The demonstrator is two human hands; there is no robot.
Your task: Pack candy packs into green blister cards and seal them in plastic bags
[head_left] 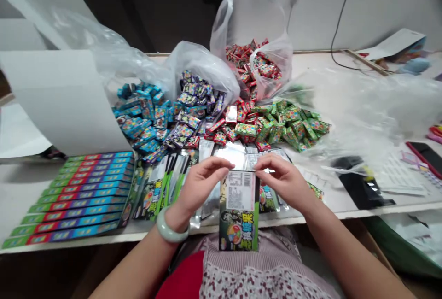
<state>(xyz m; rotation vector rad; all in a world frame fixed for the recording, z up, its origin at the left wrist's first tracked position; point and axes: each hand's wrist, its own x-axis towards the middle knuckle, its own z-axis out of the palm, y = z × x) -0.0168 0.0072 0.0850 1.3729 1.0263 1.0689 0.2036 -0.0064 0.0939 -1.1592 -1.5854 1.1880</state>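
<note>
Far left, a white card sheet curls up behind a row of long boxes with blue, red and green stripes, laid side by side on the bench. Next to them lie green-trimmed sachets and silver foil pouches, overlapping. Behind those are loose piles of small wrapped sweets, left to right: blue packets, purple packets, red packets and green packets. More red ones sit in a white plastic bag.

Centre front, the left grip, with a pale green bangle on the wrist, and the right grip both pinch the top edge of a flat printed packet. The packet hangs upright, white barcode label showing, its lower end past the bench edge above the lap. Holding at both top corners seems the sound way: it keeps the packet square and the label unobstructed.

Far right: crumpled clear plastic film, a printed paper sheet, a black object and a phone.
</note>
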